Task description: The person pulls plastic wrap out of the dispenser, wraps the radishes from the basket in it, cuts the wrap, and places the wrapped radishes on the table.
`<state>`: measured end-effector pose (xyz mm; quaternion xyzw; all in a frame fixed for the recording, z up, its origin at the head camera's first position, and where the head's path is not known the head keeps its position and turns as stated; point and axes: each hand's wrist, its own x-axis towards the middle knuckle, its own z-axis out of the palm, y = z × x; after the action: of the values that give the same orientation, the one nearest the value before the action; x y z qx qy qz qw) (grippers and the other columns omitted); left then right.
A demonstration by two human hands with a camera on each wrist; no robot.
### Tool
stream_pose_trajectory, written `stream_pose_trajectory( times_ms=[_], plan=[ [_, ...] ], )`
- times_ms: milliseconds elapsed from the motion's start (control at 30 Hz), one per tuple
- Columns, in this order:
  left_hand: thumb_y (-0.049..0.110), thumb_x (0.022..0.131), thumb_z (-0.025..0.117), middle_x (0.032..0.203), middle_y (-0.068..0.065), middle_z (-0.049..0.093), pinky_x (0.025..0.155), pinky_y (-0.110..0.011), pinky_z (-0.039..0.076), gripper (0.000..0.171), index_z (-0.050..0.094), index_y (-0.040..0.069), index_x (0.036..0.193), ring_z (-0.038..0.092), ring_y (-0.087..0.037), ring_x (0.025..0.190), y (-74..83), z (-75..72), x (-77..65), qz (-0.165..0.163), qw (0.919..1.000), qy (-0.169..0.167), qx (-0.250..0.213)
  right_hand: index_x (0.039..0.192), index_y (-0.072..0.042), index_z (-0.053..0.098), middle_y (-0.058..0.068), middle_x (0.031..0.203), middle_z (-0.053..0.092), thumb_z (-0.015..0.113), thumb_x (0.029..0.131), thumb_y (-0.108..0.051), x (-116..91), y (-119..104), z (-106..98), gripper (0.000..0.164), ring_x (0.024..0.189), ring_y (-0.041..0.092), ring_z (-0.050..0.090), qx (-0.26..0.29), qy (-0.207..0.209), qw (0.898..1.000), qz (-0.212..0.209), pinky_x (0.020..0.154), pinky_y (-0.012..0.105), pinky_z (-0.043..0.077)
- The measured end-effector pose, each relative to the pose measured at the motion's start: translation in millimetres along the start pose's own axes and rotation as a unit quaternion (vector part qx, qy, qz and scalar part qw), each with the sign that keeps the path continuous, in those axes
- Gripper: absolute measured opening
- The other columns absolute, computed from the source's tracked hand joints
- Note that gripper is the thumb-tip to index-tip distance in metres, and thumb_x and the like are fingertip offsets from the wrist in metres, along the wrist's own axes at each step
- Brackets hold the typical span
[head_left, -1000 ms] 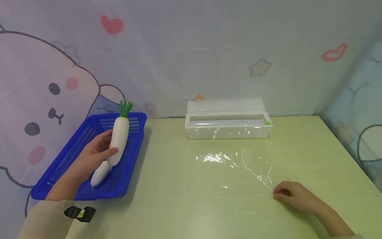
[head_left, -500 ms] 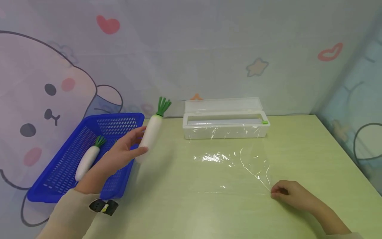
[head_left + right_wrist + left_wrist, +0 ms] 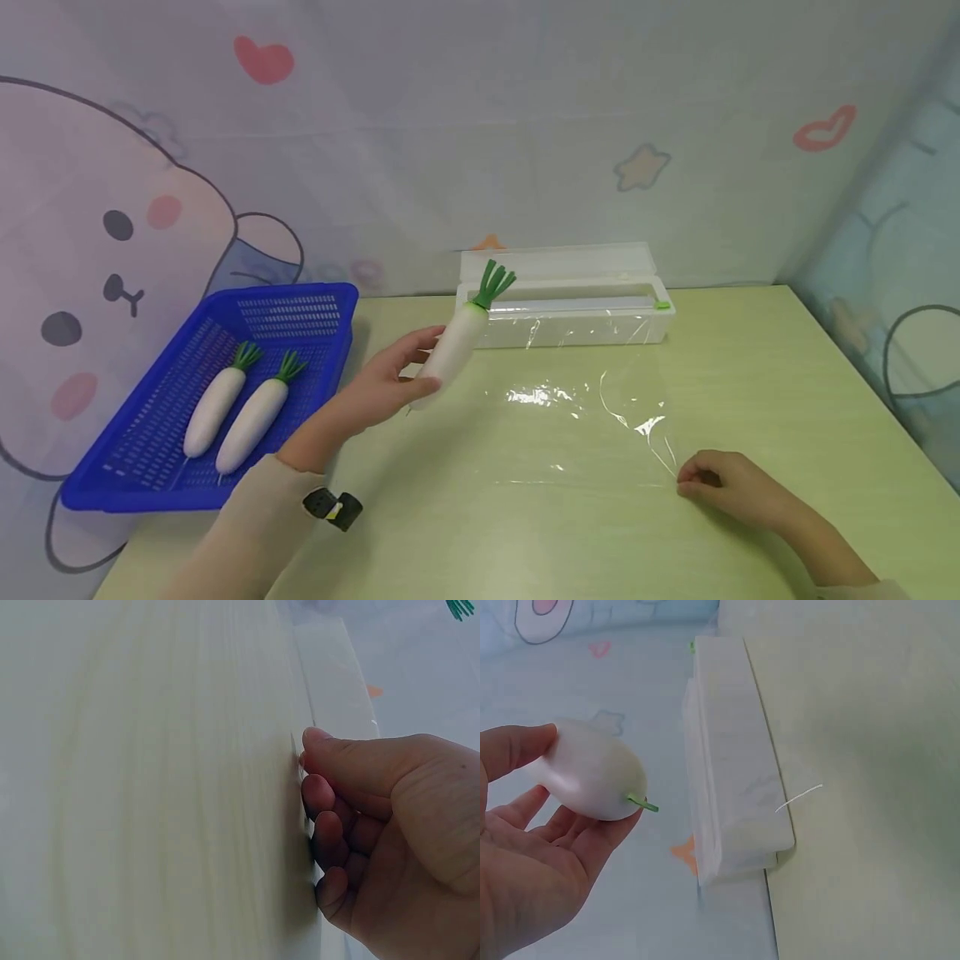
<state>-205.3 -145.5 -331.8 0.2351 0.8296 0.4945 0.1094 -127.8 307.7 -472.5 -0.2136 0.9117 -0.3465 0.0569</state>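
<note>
My left hand [image 3: 382, 385] grips a white radish [image 3: 454, 343] with green stalks, tilted with its top up and to the right. It hangs over the table between the basket and the wrap box. In the left wrist view the thumb and fingers curl round the radish [image 3: 592, 769]. My right hand [image 3: 738, 487] pinches the near right corner of a sheet of clear plastic wrap [image 3: 555, 433]. The sheet stretches over the table from a white wrap box [image 3: 577, 332] with its lid raised. In the right wrist view the right hand's [image 3: 382, 817] thumb meets the forefinger at the film.
A blue plastic basket [image 3: 341, 367] stands at the left of the table [image 3: 525, 550], with two more white radishes [image 3: 213, 412] lying in it. A green slider [image 3: 662, 305] sits at the box's right end. A patterned cloth hangs behind the table.
My left hand has carried the radish out of the basket and to the right, toward the wrap box. Both radishes in the basket now show fully. The right hand keeps its pinch on the wrap.
</note>
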Motion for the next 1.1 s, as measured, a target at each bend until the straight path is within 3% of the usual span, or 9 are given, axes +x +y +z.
stream_pose_trajectory(
  times_ms=[367,700,867,1100],
  plan=[
    [0.001,0.090,0.060,0.141,-0.012,0.048,0.090,-0.043,0.050,0.061,0.039,0.012,0.146,0.047,-0.031,0.124,-15.1,45.3,28.6,0.007,0.9988,-0.046,-0.011,0.091,-0.011,0.067,-0.011,0.084,0.061,0.068,0.090,-0.019,0.8,0.7,1.5,0.008,0.075,-0.004,0.049,0.009,0.005,1.000,-0.005,0.065,0.022,0.047],
    [0.000,0.089,0.060,0.138,-0.011,0.049,0.087,-0.033,0.050,0.060,0.042,0.011,0.145,0.047,-0.028,0.122,-31.0,87.9,54.6,0.028,0.9933,-0.112,-0.012,0.092,-0.012,0.067,-0.010,0.083,0.060,0.067,0.091,-0.021,-0.8,0.9,-1.7,0.009,0.073,-0.002,0.048,0.020,0.002,1.000,0.010,0.063,0.021,0.046],
    [-0.003,0.088,0.060,0.141,-0.010,0.047,0.092,-0.034,0.049,0.060,0.043,0.010,0.144,0.047,-0.027,0.123,-34.7,100.8,59.8,0.033,0.9913,-0.127,0.002,0.091,-0.010,0.067,-0.009,0.084,0.062,0.067,0.090,-0.020,0.9,-0.8,-0.9,0.011,0.074,-0.002,0.049,0.021,0.005,1.000,0.009,0.064,0.021,0.045],
    [-0.001,0.087,0.061,0.144,-0.007,0.047,0.098,-0.036,0.044,0.060,0.045,0.012,0.143,0.048,-0.025,0.125,-38.8,110.3,65.2,0.045,0.9877,-0.136,0.063,0.091,-0.012,0.067,-0.009,0.083,0.061,0.068,0.090,-0.021,-0.8,0.3,-0.7,0.010,0.072,-0.002,0.048,0.015,-0.002,0.999,0.029,0.063,0.021,0.044]
  ],
)
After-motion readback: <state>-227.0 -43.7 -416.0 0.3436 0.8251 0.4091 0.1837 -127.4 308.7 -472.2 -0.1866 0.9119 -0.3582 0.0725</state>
